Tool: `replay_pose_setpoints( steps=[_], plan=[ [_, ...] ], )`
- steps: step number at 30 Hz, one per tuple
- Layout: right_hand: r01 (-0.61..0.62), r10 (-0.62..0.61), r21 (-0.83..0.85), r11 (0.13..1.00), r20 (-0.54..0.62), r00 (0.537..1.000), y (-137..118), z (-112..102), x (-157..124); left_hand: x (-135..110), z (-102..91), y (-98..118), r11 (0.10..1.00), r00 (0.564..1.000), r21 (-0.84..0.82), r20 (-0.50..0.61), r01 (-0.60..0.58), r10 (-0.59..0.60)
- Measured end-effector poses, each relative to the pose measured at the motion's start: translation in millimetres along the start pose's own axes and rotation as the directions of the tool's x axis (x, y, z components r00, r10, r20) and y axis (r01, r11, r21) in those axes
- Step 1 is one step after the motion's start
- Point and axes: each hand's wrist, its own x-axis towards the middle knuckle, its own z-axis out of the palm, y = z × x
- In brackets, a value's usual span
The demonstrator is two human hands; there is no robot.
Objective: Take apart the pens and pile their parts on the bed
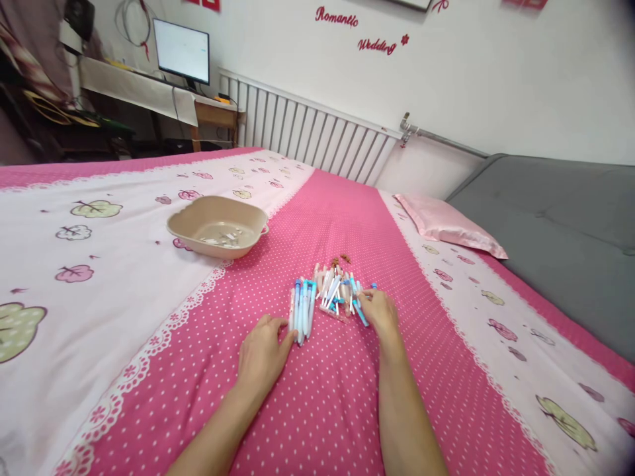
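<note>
A neat row of pens (303,311), with blue and pale barrels, lies side by side on the pink dotted bedspread. My left hand (264,347) rests at the row's lower left, its thumb and index finger apart and touching the outer pens. To the right of the row is a loose pile of pens (331,287) in white, blue and pinkish tones, lying in several directions. At the pile's right side my right hand (381,312) has its fingers closed on a blue pen (361,313); the fingertips partly hide it.
A beige plastic basin (218,250) with small white pieces inside stands on the bed, left of the pens. Small brown items (345,258) lie just beyond the pile. A pink pillow (446,225) is at the right, near the grey headboard (555,231). A white radiator (307,129) lines the wall.
</note>
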Motion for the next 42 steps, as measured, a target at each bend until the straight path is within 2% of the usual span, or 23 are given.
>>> replay_pose_setpoints(
  steps=[4,9,12,14,16,18,21,24,26,28,33,38,42],
  plan=[
    [0.009,-0.009,0.009,1.0,-0.005,1.0,-0.4,-2.3,-2.2,0.7,0.7,1.8,0.999,1.0,0.03,0.001,0.018,-0.018],
    [0.045,-0.038,0.075,0.996,-0.099,0.994,-7.5,-10.9,-9.4,2.9,1.2,5.3,0.996,0.998,0.053,-0.007,0.069,-0.068],
    [0.079,-0.055,0.127,0.989,-0.179,0.982,-14.3,-15.9,-14.1,3.8,1.2,6.0,0.994,0.994,0.022,-0.033,0.106,-0.105],
    [0.144,-0.1,0.223,0.964,-0.198,0.975,-20.9,-16.7,-18.1,4.1,0.2,5.9,0.992,0.99,-0.041,-0.061,0.123,-0.125],
    [0.216,-0.175,0.391,0.895,-0.137,0.975,-29.5,-14.8,-23.9,4.2,-1.9,5.3,0.981,0.986,-0.141,-0.084,0.132,-0.145],
    [0.215,-0.268,0.565,0.796,0.011,0.963,-39.8,-10.3,-32.0,4.4,-4.0,4.2,0.956,0.981,-0.258,-0.095,0.137,-0.166],
    [0.087,-0.363,0.699,0.709,0.256,0.896,-55.7,-2.2,-46.3,5.2,-4.4,1.9,0.885,0.979,-0.448,-0.086,0.127,-0.184],
    [-0.03,-0.41,0.773,0.634,0.368,0.835,-68.5,3.7,-57.7,6.4,-0.8,-0.4,0.805,0.986,-0.589,-0.072,0.077,-0.148],
    [-0.049,-0.44,0.825,0.563,0.35,0.827,-73.9,5.9,-61.8,6.9,1.8,-1.0,0.771,0.992,-0.636,-0.07,0.034,-0.101],
    [-0.044,-0.451,0.866,0.498,0.302,0.84,-76.5,7.1,-62.9,6.8,3.2,-0.7,0.743,0.996,-0.669,-0.07,-0.004,-0.059],
    [-0.108,-0.406,0.91,0.4,0.281,0.869,-75.7,7.5,-58.9,6.0,3.5,1.5,0.679,0.995,-0.732,-0.102,-0.059,-0.023],
    [-0.122,-0.381,0.923,0.366,0.268,0.885,-74.3,5.8,-57.7,6.2,2.4,0.7,0.674,0.984,-0.738,-0.146,-0.039,-0.103],
    [-0.111,-0.381,0.916,0.387,0.268,0.885,-76.1,3.8,-60.5,4.3,-0.3,1.3,0.678,0.987,-0.734,-0.123,-0.023,-0.099]
  ],
)
